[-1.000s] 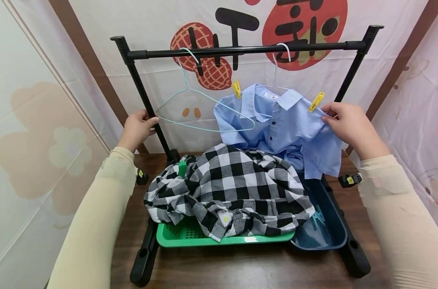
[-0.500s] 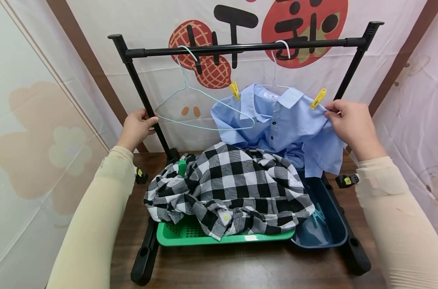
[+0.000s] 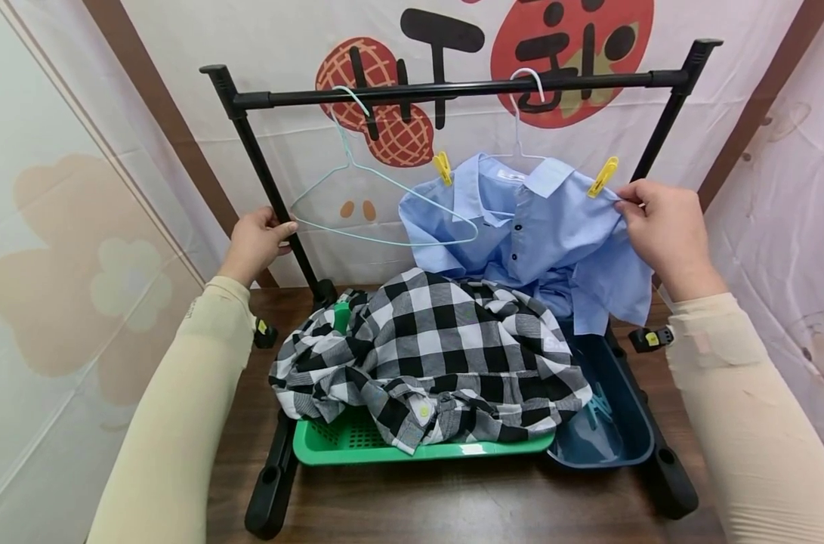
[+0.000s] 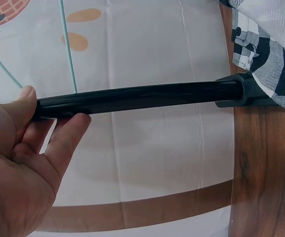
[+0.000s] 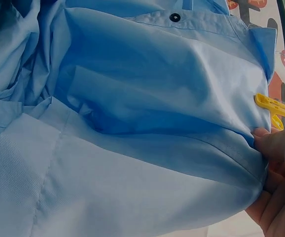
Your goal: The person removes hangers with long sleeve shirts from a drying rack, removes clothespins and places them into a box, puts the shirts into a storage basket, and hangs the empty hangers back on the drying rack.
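My left hand (image 3: 257, 240) grips the left upright post (image 4: 147, 98) of a black clothes rack, thumb on one side and fingers on the other. At the right, my right hand (image 3: 666, 230) pinches the shoulder of a light blue shirt (image 3: 554, 219) beside a yellow clothespin (image 5: 275, 106). The shirt hangs on a pale hanger (image 3: 518, 132) hooked over the rack's crossbar (image 3: 439, 91), and a second yellow clothespin (image 3: 442, 168) sits at its other shoulder. The hanger's arms are mostly hidden inside the shirt. A bare light-green hanger (image 3: 384, 240) hangs near my left hand.
A crumpled black-and-white checked shirt (image 3: 445, 332) lies over a green basket (image 3: 425, 452). Right of it stands a dark blue tub (image 3: 639, 431) with light blue clothespins (image 3: 597, 408) inside. The rack's feet (image 3: 272, 483) rest on the wooden table (image 3: 452, 502).
My right hand has shifted slightly right and up, drawing the blue shirt's shoulder and its clothespin along. The pale hanger's hook stands a little higher over the bar. My left hand stays on the post.
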Motion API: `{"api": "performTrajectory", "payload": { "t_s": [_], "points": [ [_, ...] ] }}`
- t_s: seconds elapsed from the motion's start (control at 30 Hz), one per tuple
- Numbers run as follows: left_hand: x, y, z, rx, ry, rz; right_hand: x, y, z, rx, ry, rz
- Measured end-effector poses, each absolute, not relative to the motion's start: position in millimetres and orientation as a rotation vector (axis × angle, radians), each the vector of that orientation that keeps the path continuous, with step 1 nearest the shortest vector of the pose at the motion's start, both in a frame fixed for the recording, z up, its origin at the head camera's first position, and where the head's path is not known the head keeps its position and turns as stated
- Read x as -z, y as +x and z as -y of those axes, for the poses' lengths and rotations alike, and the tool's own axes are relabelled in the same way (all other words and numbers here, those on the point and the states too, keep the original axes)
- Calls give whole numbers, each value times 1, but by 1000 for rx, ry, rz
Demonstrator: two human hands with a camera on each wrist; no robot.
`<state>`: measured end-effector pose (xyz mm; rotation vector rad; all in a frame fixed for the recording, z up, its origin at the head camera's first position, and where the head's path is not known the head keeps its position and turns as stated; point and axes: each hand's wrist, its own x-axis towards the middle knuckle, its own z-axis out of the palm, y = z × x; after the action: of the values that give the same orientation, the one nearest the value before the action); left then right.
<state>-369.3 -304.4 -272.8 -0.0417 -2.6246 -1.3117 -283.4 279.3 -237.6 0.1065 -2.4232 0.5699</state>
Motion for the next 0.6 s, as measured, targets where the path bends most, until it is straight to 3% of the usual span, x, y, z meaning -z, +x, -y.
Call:
{"api": "performTrajectory", "payload": {
  "t_s": [0.6],
  "points": [
    [276, -369, 305, 1324, -49, 2623, 237, -281, -276, -586, 118, 2455]
  ]
}}
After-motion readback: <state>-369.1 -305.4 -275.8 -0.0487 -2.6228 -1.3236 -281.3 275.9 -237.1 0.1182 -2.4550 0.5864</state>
